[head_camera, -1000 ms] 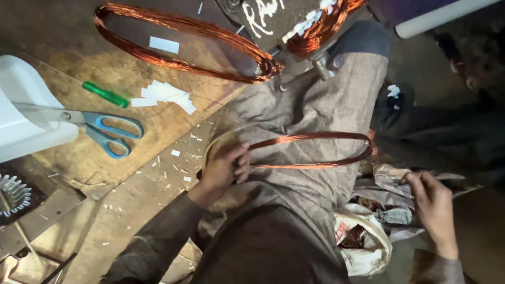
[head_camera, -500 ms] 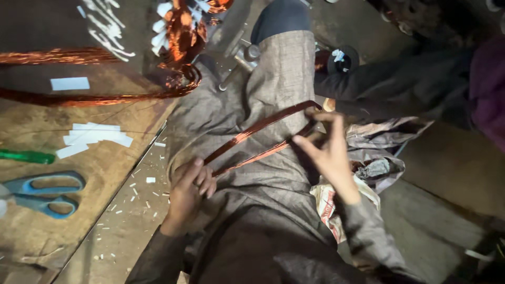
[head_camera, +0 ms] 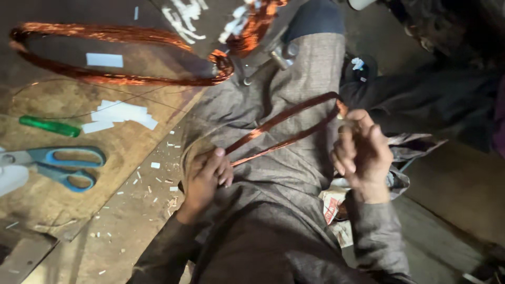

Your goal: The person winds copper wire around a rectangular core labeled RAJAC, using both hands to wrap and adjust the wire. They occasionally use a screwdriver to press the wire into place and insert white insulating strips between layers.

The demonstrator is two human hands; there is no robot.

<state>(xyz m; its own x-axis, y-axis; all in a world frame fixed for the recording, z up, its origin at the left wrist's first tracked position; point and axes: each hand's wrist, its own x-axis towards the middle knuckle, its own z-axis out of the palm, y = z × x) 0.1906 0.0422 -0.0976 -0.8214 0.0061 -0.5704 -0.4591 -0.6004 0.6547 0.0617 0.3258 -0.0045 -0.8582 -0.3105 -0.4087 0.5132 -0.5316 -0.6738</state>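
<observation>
Stretching a narrow copper wire coil across the lap between two hands.

The left hand pinches the coil's near end; the right hand, well apart, grips its far end. Left of the left hand lie blue-handled scissors, a green-handled tool and paper strips; beyond them, a larger copper coil.

1. Right hand: a second ago down by the crumpled wrappers, off the coil; now raised, fingers hooked at the far end of the narrow loop of copper wire.
2. Loop: lay level across the lap; now tilted, far end higher.
3. Left hand: near-end grip shifted slightly.
</observation>
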